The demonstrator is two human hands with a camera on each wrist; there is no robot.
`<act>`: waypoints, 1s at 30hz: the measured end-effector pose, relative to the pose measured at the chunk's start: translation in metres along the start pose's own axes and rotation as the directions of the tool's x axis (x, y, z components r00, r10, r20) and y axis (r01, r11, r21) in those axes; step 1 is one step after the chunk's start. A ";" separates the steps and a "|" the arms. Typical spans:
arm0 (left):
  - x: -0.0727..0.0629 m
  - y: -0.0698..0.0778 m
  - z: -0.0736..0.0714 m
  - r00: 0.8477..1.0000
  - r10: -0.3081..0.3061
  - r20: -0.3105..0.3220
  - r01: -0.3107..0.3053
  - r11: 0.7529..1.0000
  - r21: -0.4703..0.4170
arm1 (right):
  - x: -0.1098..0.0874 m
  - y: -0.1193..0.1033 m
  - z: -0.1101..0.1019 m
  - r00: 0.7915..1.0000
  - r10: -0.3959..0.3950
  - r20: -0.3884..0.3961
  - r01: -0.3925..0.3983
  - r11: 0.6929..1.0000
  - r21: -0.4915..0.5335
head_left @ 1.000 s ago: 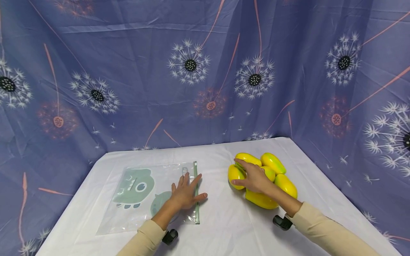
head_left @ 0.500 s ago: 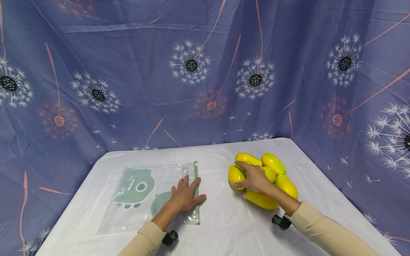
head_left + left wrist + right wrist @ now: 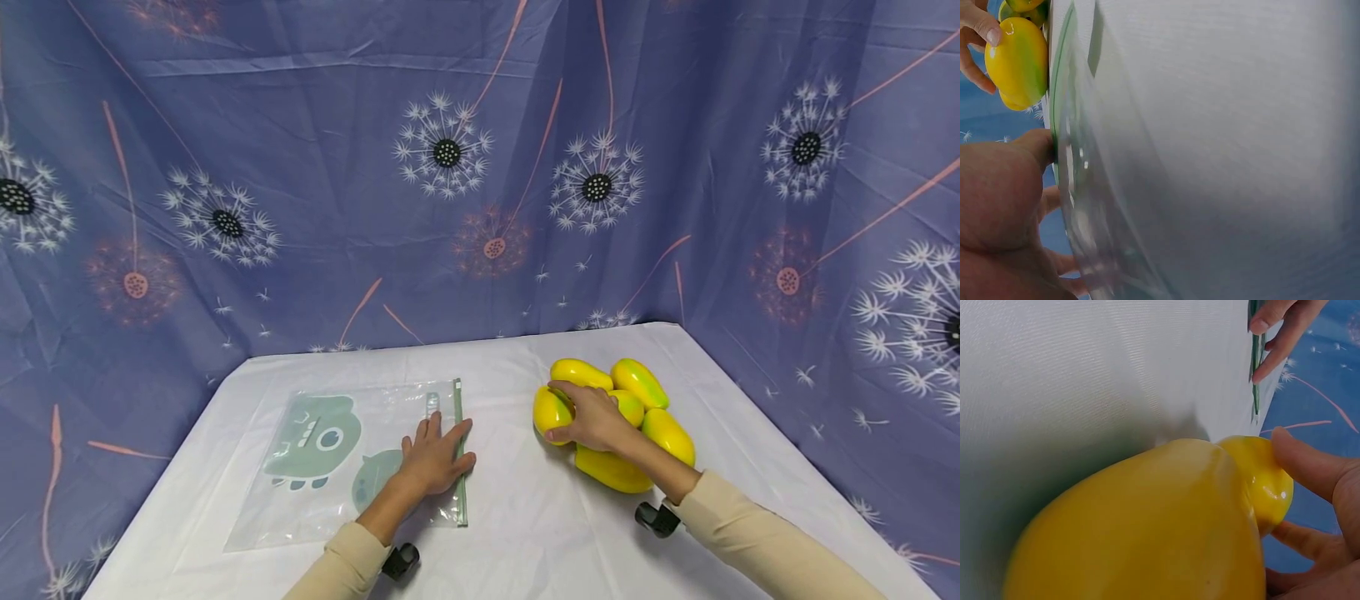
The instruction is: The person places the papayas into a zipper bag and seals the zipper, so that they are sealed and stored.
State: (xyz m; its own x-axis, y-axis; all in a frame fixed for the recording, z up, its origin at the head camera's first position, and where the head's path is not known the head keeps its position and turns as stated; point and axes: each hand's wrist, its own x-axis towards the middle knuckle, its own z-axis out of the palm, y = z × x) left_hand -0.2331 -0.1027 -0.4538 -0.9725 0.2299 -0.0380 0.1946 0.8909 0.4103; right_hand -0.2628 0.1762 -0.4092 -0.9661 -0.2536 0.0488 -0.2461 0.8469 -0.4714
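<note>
White cloth (image 3: pixel 513 500); hands (image 3: pixel 431 464) (image 3: pixel 596 419): left splayed on bag (image 3: pixel 337 467) (seemingly), right gripping mango (image 3: pixel 550 414).

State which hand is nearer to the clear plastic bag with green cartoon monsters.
Left. The left hand rests on the clear plastic bag, near its green zip edge; the right hand is beyond that edge, to the right, its fingers around a yellow-green oval fruit.

A white cloth (image 3: pixel 517 467) covers the worktop (image 3: pixel 517 542), lightly creased. Behind the worktop's far edge hangs a blue-violet curtain (image 3: pixel 322 287), which also runs along its left and right sides in soft folds. White dandelion heads (image 3: pixel 446 153) with black centres are printed above the far edge and beyond both sides, with fainter pink heads (image 3: pixel 493 248), thin pink stems (image 3: pixel 362 309) and small loose seeds (image 3: pixel 542 273) among them.
</note>
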 end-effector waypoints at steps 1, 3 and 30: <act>0.000 0.000 0.000 1.000 0.000 -0.004 0.000 1.000 0.000 | 0.000 0.000 0.000 1.000 -0.001 0.000 0.001 1.000 -0.002; 0.000 0.000 0.001 1.000 0.003 -0.013 -0.003 1.000 -0.005 | 0.001 0.001 0.000 1.000 0.000 -0.002 0.000 1.000 -0.003; 0.007 -0.006 0.010 0.933 0.097 -0.346 -0.128 0.989 -0.069 | 0.002 -0.012 -0.002 0.995 -0.038 -0.094 0.046 0.996 0.078</act>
State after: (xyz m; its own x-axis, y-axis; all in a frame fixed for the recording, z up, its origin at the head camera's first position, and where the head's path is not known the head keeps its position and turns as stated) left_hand -0.2398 -0.1026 -0.4656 -0.9332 0.1653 0.3191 0.3081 0.8250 0.4738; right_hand -0.2617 0.1668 -0.4023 -0.9590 -0.2407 0.1498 -0.2833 0.7952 -0.5361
